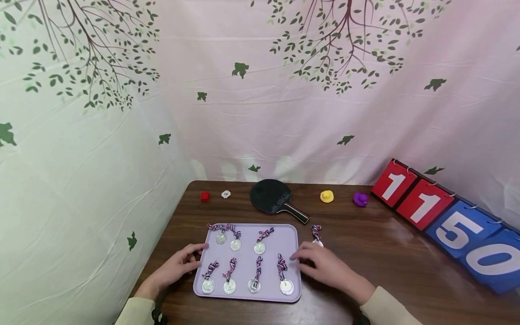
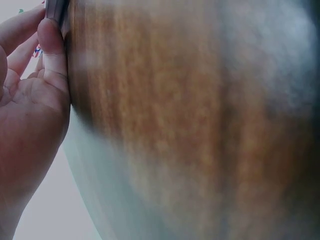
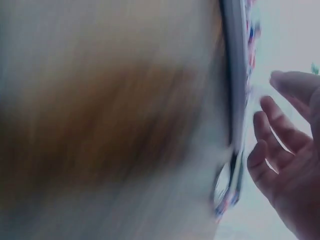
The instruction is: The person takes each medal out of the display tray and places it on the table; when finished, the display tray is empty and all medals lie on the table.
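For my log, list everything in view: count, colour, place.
tray: 1, lilac, on table
medals: 7, silver, on tray
loose medal: 1, silver, right of tray
block: 1, red, back left
chip: 1, white, beside block
paddle: 1, black, behind tray
ducks: 2, yellow, purple, right of paddle
scoreboard: 1, red and blue, right side
table: 1, brown, under tray
curtain: 1, pale, behind table
left hand: 1, tray's left edge
right hand: 1, tray's right edge
sleeves: 2, cream, near bottom
wrist gear: 2, dark, by sleeves
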Tool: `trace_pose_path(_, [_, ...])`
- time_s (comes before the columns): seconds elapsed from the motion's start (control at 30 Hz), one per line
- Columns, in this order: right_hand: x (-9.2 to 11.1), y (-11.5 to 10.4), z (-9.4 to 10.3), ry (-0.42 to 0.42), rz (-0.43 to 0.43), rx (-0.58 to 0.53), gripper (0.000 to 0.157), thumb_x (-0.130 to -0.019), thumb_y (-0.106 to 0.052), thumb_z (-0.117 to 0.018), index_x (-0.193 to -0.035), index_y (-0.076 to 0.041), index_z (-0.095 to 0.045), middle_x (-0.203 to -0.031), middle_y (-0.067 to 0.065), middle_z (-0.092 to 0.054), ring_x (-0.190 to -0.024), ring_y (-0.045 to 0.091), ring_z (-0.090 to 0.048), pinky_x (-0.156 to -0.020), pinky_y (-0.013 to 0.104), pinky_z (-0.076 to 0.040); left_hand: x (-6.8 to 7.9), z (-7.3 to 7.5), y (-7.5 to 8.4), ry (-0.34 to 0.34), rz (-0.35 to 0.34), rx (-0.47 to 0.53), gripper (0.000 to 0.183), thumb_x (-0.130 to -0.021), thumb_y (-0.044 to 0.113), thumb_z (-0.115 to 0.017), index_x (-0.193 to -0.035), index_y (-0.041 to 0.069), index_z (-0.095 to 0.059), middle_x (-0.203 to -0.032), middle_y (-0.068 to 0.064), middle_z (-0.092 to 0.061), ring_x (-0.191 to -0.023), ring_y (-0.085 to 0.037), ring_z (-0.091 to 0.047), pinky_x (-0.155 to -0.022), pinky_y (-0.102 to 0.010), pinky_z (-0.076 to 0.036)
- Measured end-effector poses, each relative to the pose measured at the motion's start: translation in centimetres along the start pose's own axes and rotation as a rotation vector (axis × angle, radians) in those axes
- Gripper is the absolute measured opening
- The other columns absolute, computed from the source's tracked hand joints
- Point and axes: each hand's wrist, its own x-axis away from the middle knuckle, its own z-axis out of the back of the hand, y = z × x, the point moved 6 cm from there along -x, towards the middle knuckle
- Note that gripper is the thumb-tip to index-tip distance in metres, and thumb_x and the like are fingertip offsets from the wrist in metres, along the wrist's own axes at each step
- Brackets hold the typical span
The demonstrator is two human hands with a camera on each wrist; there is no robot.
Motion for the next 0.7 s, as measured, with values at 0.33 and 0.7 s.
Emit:
trace_pose_path(0.33, [-0.1,-5.0,-2.7,-0.096,0.149,0.274,0.026,-0.076,-0.038,-0.077,-0.099,-0.031,-0.068,-0.093,-0.012,-0.058,-0.086,0.008,-0.056,-0.075,0.032,-0.045,0.0,0.0,-0.1,-0.002,-0.017,-0.002,0.046,-0.092,0.023,-0.063,-0.137,0.027,-0.050,-0.106,-0.009,-0.050,-0.083,-0.023,-0.051,-0.066,-0.028,-0.045])
trace_pose_path(0.7, [0.0,-5.2,-4.0,-0.171,0.093,0.297,0.036,-0.076,-0.035,-0.077,-0.109,-0.035,-0.063,-0.096,-0.011,-0.056,-0.084,0.009,-0.055,-0.068,0.032,-0.041,0.0,-0.1,-0.2,-0.010,-0.010,0.003,0.047,-0.092,0.025,-0.063,-0.137,0.027,-0.049,-0.107,-0.009,-0.050,-0.080,-0.023,-0.053,-0.065,-0.028,-0.046])
